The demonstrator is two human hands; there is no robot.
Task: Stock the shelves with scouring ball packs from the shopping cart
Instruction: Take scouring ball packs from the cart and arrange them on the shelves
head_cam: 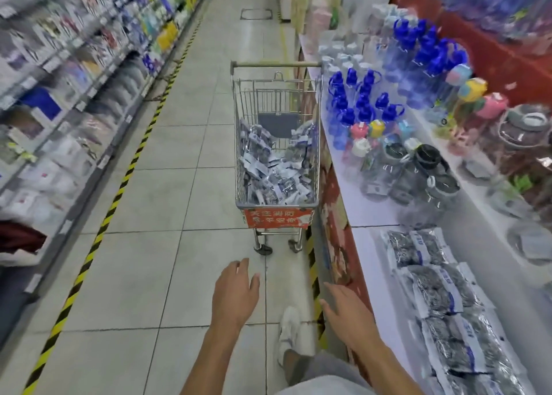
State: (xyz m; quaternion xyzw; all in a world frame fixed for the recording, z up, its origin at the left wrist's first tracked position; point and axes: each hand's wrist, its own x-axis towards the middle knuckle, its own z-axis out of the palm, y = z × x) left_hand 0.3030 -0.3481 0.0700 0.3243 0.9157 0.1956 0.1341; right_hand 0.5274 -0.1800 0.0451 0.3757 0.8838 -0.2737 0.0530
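reaching forward with both hands empty, lower centre of the frame. left hand [236, 293] and right hand [348, 314] both have fingers spread loose, holding nothing.

the scouring ball packs [276, 167] sit heaped in the shopping cart [276, 205] at mid frame, parked along the right-hand shelf [367, 203]. the heap fills the near end of the basket and slopes down toward the far end. the cart is well apart from both hands, straight up-frame of the left hand, with bare floor [155, 245] between. a step closer looks needed before either hand can get over the near rim.

some packs already laid on the shelf [439, 293], a row running down the lower right of the frame, just beside the right hand's side but not touching it.

handling, my read: clear plastic bags with wire scouring balls inside and a blue-and-white card label. light, soft, crinkly, springy under squeeze. not fragile. film is likely slippery, and loose packs in a pile will slide off each other. best hold is probably a pinch across the body over the balls, or at the card header where it is stiffer. several at once should be doable since they weigh little, but an overfull grab could shed packs.

rest of the shelf up-frame is crowded with blue-capped bottles [364, 102] and jars, so open space is the near end.
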